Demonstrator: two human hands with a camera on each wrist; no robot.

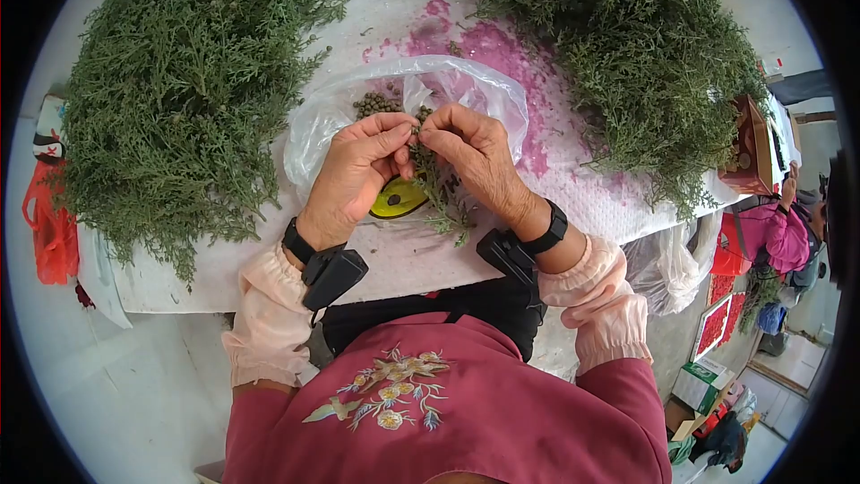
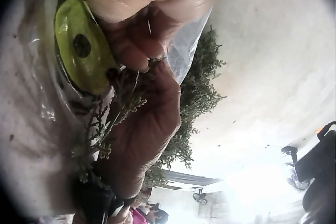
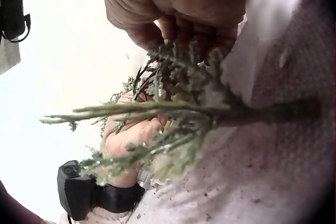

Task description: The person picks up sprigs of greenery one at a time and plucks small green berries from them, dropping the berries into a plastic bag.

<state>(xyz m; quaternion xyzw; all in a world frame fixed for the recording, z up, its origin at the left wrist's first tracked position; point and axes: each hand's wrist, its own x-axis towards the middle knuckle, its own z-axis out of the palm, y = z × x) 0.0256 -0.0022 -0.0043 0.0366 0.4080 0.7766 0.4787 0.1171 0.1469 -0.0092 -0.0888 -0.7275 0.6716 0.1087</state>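
Note:
A green conifer sprig [image 1: 439,188] hangs between both hands over a clear plastic bag [image 1: 466,90] that holds small dark green berries [image 1: 376,105]. My left hand [image 1: 363,166] pinches the sprig's top with thumb and forefinger. My right hand [image 1: 470,152] grips the same sprig from the other side, fingertips meeting the left's. In the right wrist view the sprig [image 3: 173,119] fans out below curled fingers [image 3: 178,3]. The left wrist view shows the sprig [image 2: 110,124] against the right hand [image 2: 147,129]. A yellow-green disc [image 1: 399,199] lies under the hands.
Two big heaps of conifer branches flank the bag: one at left [image 1: 179,99], one at back right [image 1: 627,45]. The white table cover [image 1: 573,188] carries pink stains. A red bag [image 1: 49,224] hangs at the left edge. Another person in pink [image 1: 779,233] is at right.

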